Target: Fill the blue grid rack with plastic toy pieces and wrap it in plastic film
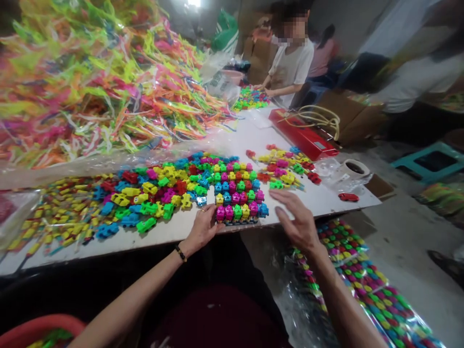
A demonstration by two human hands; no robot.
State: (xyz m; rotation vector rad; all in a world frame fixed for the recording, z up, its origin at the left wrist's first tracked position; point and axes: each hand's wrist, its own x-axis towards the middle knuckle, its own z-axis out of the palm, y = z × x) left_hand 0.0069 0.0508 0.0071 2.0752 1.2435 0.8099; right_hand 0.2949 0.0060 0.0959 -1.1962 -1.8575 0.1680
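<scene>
My left hand point(201, 229), with a dark beaded bracelet on the wrist, rests on the white table point(311, 203) with its fingers against the left side of a tight block of small multicoloured plastic toys point(237, 195). My right hand point(295, 220) is spread open just right of that block, fingertips near its edge, holding nothing. Left of the block lie many yellow, blue, green and red toy cars point(145, 198) on clear plastic. Another loose group of toys point(282, 166) lies farther up the table.
A huge heap of neon plastic strips point(97, 82) covers the far left. A person in a white shirt point(290, 67) handles toys point(251, 98) at the far end. A red machine point(304, 133) with coiled tubing and a cup point(355, 169) stand on the right. Bagged toys point(362, 275) lie on the floor.
</scene>
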